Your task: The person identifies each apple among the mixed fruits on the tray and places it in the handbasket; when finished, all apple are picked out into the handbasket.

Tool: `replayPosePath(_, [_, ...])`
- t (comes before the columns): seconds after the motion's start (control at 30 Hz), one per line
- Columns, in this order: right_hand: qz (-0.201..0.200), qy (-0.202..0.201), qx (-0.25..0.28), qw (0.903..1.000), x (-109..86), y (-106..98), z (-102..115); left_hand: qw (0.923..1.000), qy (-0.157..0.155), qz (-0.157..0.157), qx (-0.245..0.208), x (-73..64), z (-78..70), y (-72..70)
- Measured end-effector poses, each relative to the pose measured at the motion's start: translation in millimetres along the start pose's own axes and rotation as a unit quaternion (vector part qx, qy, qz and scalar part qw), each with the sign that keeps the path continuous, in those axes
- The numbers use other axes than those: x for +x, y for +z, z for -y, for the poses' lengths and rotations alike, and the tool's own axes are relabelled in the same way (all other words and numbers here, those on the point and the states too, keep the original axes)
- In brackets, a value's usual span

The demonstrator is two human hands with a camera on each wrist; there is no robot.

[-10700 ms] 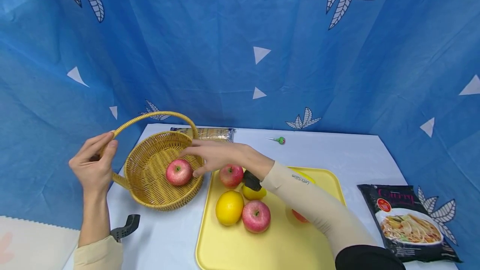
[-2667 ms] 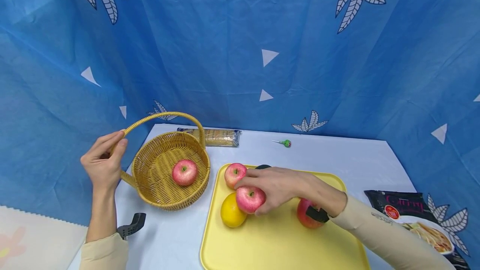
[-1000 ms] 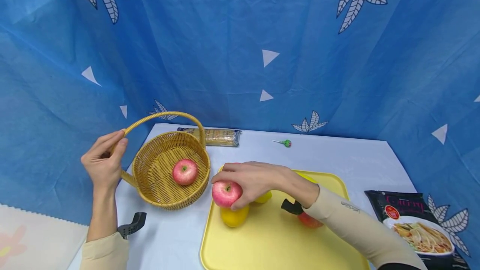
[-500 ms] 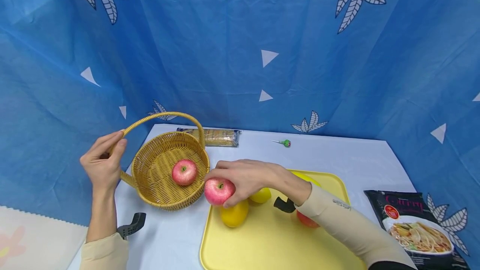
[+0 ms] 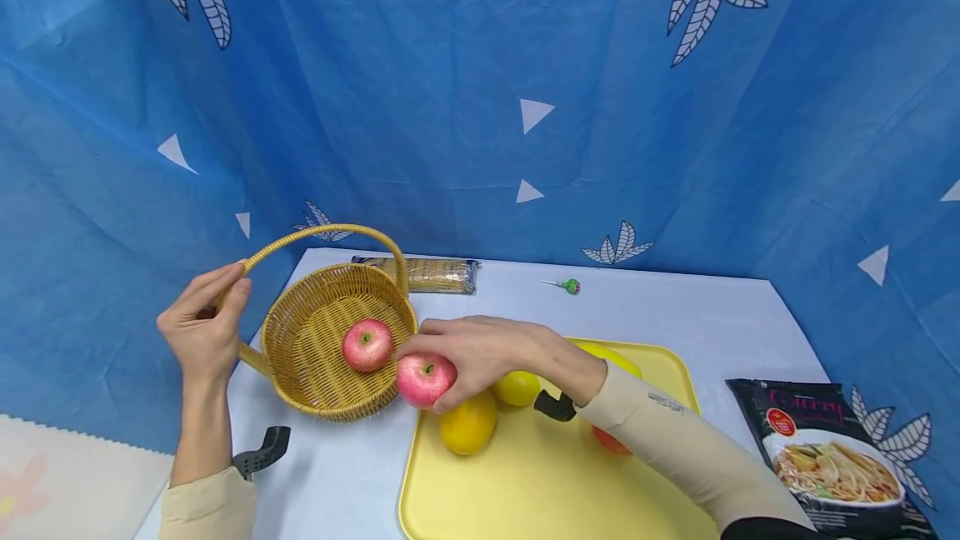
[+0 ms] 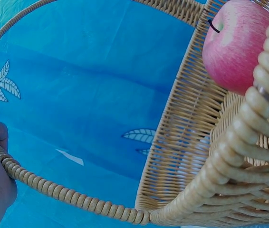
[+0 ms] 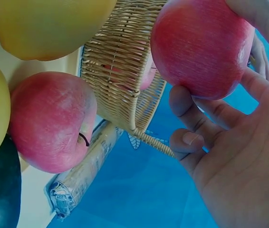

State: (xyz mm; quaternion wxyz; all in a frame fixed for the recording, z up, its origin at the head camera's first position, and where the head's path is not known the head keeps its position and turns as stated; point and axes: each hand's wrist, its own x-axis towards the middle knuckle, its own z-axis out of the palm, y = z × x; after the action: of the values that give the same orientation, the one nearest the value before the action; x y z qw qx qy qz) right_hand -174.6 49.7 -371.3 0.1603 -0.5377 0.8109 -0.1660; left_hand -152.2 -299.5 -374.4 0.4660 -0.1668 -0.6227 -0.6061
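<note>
My left hand [image 5: 201,325] grips the arched handle [image 5: 330,228] of a round wicker basket [image 5: 309,348] on the left. Inside the basket lies one apple [image 5: 367,345], which the left wrist view shows behind the woven rim. My right hand [image 5: 480,352] holds another apple [image 5: 425,380] by the basket's right rim, above the gap between basket and tray. In the right wrist view, thumb and fingers are around this apple [image 7: 198,47]. The yellow tray [image 5: 555,482] carries an orange-yellow fruit [image 5: 468,423] and a lemon [image 5: 517,388]. A further apple [image 7: 53,121] shows there in the right wrist view.
My right forearm partly covers a red fruit [image 5: 611,440] and a yellow thing [image 5: 611,354] on the tray. Behind the basket lies a pack of what looks like spaghetti [image 5: 442,275]. A small green-headed stick [image 5: 572,286] is farther back; a curry noodle bag [image 5: 836,452] lies right.
My right hand took hold of an apple on the tray and has carried it left to the basket's rim. My left hand has kept its grip on the handle.
</note>
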Motion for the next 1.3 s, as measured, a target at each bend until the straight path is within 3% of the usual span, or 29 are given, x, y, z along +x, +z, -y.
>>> replayPosePath(0.23, [-0.001,0.000,0.009,1.0000,9.2,0,1,0.9999,-0.003,0.000,0.015,-0.5,-0.1,-1.4])
replayPosePath(0.87, [0.003,-0.003,0.014,0.9999,34.2,0,1,0.9997,0.000,-0.005,-0.024,-0.7,0.8,-0.2])
replayPosePath(1.3, [0.021,0.000,0.036,0.9991,60.1,-2,2,1.0000,-0.002,-0.005,-0.007,0.0,0.5,0.4])
